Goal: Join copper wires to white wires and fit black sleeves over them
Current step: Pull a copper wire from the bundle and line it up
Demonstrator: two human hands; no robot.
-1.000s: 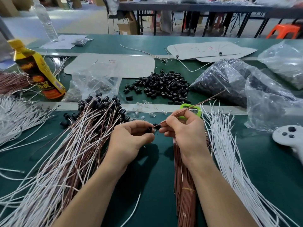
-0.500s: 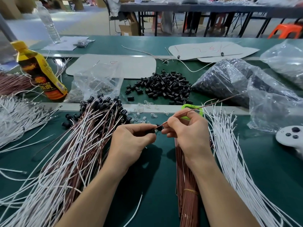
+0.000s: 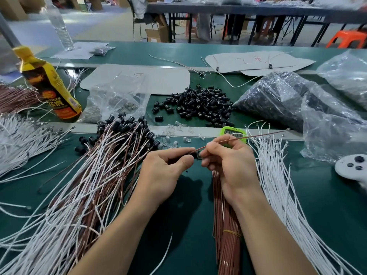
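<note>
My left hand (image 3: 164, 171) pinches a small black sleeve (image 3: 193, 155) between thumb and fingers. My right hand (image 3: 228, 163) pinches a copper wire (image 3: 248, 137) whose near end meets the sleeve; its far end points up to the right. A bundle of copper wires (image 3: 226, 235) lies under my right wrist. Loose white wires (image 3: 282, 191) fan out to the right. Finished wire pairs capped with black sleeves (image 3: 95, 171) are piled on the left. A heap of loose black sleeves (image 3: 198, 104) lies beyond a metal rail.
An orange drink bottle (image 3: 49, 84) stands at the far left beside a clear bag (image 3: 117, 102). Plastic bags of black parts (image 3: 288, 100) sit at the right. A white controller (image 3: 353, 167) lies at the right edge, a green timer (image 3: 231, 132) behind my right hand.
The copper wire's far end has dipped lower, toward level. Both hands stay together at the sleeve with little other movement.
</note>
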